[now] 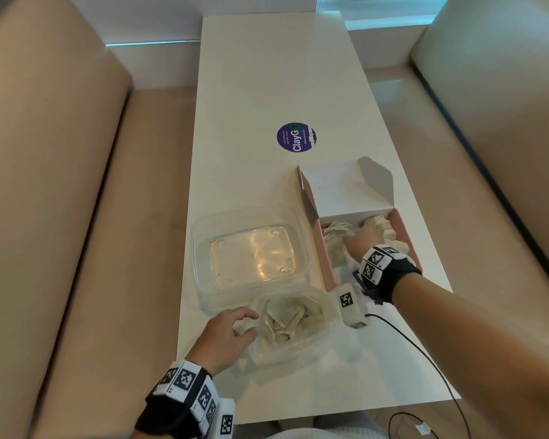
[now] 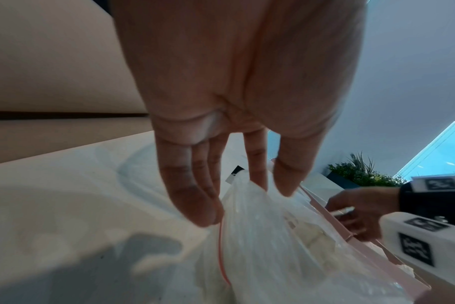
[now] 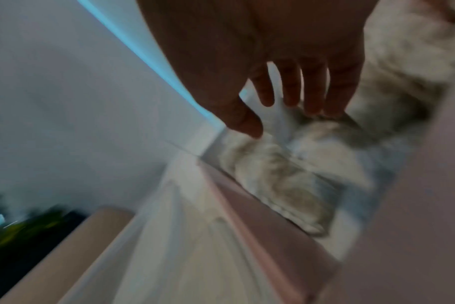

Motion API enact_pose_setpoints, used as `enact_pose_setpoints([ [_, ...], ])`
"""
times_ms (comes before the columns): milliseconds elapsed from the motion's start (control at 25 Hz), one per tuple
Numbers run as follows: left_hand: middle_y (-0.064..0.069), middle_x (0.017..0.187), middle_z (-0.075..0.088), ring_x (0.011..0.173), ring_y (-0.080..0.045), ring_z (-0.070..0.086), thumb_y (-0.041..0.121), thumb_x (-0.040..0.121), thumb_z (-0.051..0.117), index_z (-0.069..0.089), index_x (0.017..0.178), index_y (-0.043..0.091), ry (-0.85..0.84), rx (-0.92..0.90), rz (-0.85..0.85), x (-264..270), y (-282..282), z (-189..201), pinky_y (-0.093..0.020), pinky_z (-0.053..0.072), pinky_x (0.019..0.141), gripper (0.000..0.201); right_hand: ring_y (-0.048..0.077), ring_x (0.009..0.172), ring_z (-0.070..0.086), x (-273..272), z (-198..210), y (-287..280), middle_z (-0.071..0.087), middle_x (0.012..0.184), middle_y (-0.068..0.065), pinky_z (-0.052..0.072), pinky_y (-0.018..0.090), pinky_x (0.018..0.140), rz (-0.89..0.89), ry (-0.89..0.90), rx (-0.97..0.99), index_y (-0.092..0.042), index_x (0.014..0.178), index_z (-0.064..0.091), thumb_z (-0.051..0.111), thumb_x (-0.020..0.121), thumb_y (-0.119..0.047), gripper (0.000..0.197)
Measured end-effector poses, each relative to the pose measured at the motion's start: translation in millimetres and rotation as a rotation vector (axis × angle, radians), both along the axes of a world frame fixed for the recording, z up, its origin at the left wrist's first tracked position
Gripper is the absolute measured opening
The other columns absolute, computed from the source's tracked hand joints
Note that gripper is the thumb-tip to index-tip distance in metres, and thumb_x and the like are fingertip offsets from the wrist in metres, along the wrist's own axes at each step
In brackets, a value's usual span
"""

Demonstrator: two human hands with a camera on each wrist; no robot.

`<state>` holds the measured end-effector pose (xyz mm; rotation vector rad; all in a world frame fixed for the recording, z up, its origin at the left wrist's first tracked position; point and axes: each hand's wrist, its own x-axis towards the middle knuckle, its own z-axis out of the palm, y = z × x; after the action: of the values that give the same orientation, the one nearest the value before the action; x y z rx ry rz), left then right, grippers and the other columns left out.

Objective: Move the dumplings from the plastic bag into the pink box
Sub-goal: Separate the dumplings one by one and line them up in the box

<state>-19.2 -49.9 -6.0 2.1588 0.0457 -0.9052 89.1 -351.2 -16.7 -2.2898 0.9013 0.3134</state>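
on the white worktop [image 1: 267,74] the pink box [image 1: 322,248] stands at the right with its lid tipped back on the far side. the right hand [image 1: 360,237] reaches down into it, fingers [image 3: 314,90] straight and slightly apart, tips touching a dumpling; nothing is gripped. several dumplings [image 1: 336,229] lie in the box, at its far left and far right. near the front edge, left of the box, the plastic bag [image 1: 286,324] lies with more dumplings [image 1: 282,318] showing through it. the left hand [image 1: 225,337] sits at the bag's left side, fingers [image 2: 192,191] relaxed and a little apart, tips touching the film by its red strip; no clamp shows. just beyond the bag is a clear tub [image 1: 251,255], beside the box. farther off, a purple sticker [image 1: 296,137] sits mid-worktop.
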Motion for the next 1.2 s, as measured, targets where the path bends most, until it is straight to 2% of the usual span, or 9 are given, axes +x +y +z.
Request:
enact_pose_setpoints([
  [120,0.009,0.116,0.055,0.085,-0.018,0.062,0.036,0.076,0.075,0.059,0.098,0.04,0.048,0.019,-0.017,0,-2,-4,-0.028,0.052,0.079,0.028,0.016,0.079,0.058,-30,43,40,0.061,0.094,0.004,0.05,0.029,0.074,0.32,-0.308,0.07,-0.012,0.105,0.054,0.059,0.085,-0.014,0.021],
  [200,0.001,0.105,0.054,0.068,-0.019,0.061,0.018,0.077,0.071,0.056,0.089,0.027,0.015,0.034,-0.022,1,-7,-4,-0.024,0.051,0.062,0.022,0.012,0.069,0.056,-64,46,74,0.063,0.082,0.0,0.049,0.025,0.071,0.756,-0.181,0.217,-0.015,0.1,0.06,0.059,0.086,-0.016,0.014],
  [280,-0.002,0.1,0.05,0.056,-0.02,0.054,0.006,0.078,0.061,0.047,0.082,0.022,-0.037,0.039,-0.044,-2,-9,-4,-0.025,0.047,0.053,0.021,0.015,0.081,0.06,-88,18,99,0.067,0.093,0.002,0.049,0.026,0.081,1.057,0.111,0.17,-0.017,0.103,0.065,0.057,0.086,-0.02,0.018],
  [400,0.008,0.116,0.046,0.066,-0.015,0.052,0.003,0.081,0.05,0.054,0.088,0.034,-0.075,0.1,-0.113,-5,-6,-5,-0.03,0.047,0.072,0.033,0.029,0.11,0.056,-90,-21,108,0.059,0.12,0.01,0.043,0.035,0.097,1.076,0.196,-0.082,-0.015,0.116,0.06,0.054,0.087,-0.023,0.031],
  [480,0.01,0.129,0.039,0.092,-0.018,0.058,0.003,0.084,0.045,0.054,0.122,0.039,-0.072,0.163,-0.158,-6,-3,-7,-0.026,0.044,0.086,0.053,0.033,0.12,0.048,-96,-28,107,0.051,0.131,0.011,0.038,0.04,0.103,1.079,0.147,-0.162,-0.017,0.127,0.048,0.06,0.081,-0.036,0.051],
  [560,0.004,0.143,0.033,0.113,-0.022,0.054,0.005,0.086,0.044,0.03,0.146,0.029,-0.066,0.194,-0.185,-7,-6,-6,-0.03,0.043,0.094,0.066,0.036,0.127,0.041,-107,-28,113,0.04,0.141,0.012,0.035,0.044,0.106,1.129,0.158,-0.149,-0.022,0.139,0.029,0.064,0.077,-0.044,0.075],
  [680,-0.001,0.151,0.023,0.114,-0.026,0.054,0.006,0.085,0.051,0.007,0.151,0.02,-0.073,0.217,-0.242,-8,-13,-3,-0.035,0.047,0.091,0.081,0.041,0.129,0.035,-114,-30,130,0.029,0.146,0.013,0.037,0.051,0.104,1.072,0.246,-0.165,-0.027,0.145,0.011,0.066,0.074,-0.052,0.093],
  [1000,-0.002,0.153,0.02,0.122,-0.025,0.049,0.008,0.081,0.058,0.0,0.152,0.019,-0.062,0.232,-0.237,-5,-16,4,-0.03,0.045,0.091,0.092,0.043,0.125,0.035,-111,-31,139,0.034,0.137,0.019,0.041,0.052,0.095,1.133,0.305,-0.293,-0.019,0.128,0.039,0.055,0.087,-0.017,0.045],
  [1200,-0.001,0.153,0.021,0.129,-0.021,0.042,0.014,0.08,0.062,0.002,0.152,0.021,-0.064,0.176,-0.207,-5,-11,2,-0.026,0.04,0.097,0.094,0.032,0.104,0.055,-97,-17,116,0.055,0.115,0.013,0.043,0.033,0.086,1.182,0.115,-0.006,-0.017,0.118,0.055,0.059,0.082,-0.01,0.036],
])
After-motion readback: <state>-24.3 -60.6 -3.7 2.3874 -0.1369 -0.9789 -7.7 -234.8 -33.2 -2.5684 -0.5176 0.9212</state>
